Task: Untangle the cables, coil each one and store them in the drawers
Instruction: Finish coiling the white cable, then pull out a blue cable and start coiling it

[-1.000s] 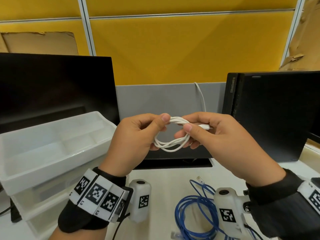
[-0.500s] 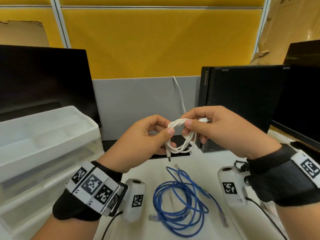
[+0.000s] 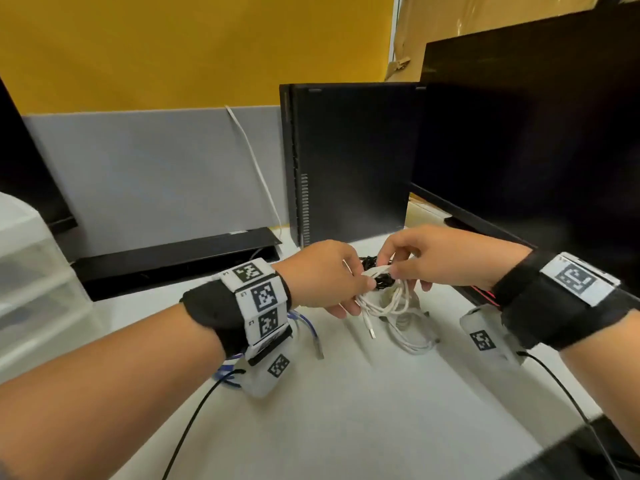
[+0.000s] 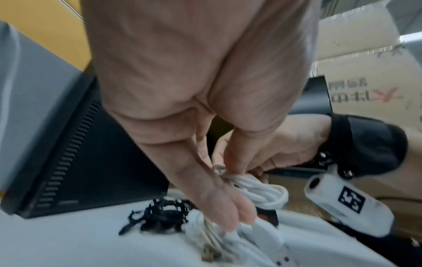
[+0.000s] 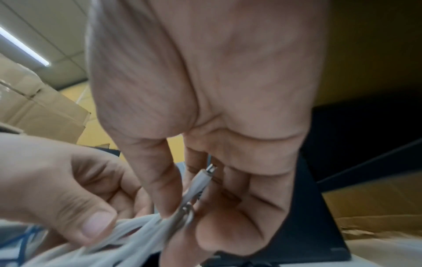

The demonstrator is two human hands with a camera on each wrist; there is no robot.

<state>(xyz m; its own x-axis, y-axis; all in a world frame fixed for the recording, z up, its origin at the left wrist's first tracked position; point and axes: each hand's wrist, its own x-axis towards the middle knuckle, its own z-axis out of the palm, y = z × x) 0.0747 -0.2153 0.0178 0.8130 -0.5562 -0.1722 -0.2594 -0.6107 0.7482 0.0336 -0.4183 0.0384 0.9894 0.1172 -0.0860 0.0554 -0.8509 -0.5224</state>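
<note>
A small white cable coil hangs between both hands just above the desk, its USB plug dangling. My left hand pinches the coil's left side between thumb and fingers. My right hand pinches the cable end by its small connector, where a turn wraps around the bundle. The left wrist view shows the coil in the left fingers. A second white cable lies on the desk under it. The blue cable lies partly hidden behind my left wrist.
A heap of black ties lies on the desk behind the hands. A black computer tower stands at the back and a dark monitor at the right. The translucent drawer unit stands at the far left, beside a black monitor base.
Both hands have come down and to the right with the white coil, from chest height to just above the desk. The view has swung right, so the drawers slid to the left edge.
</note>
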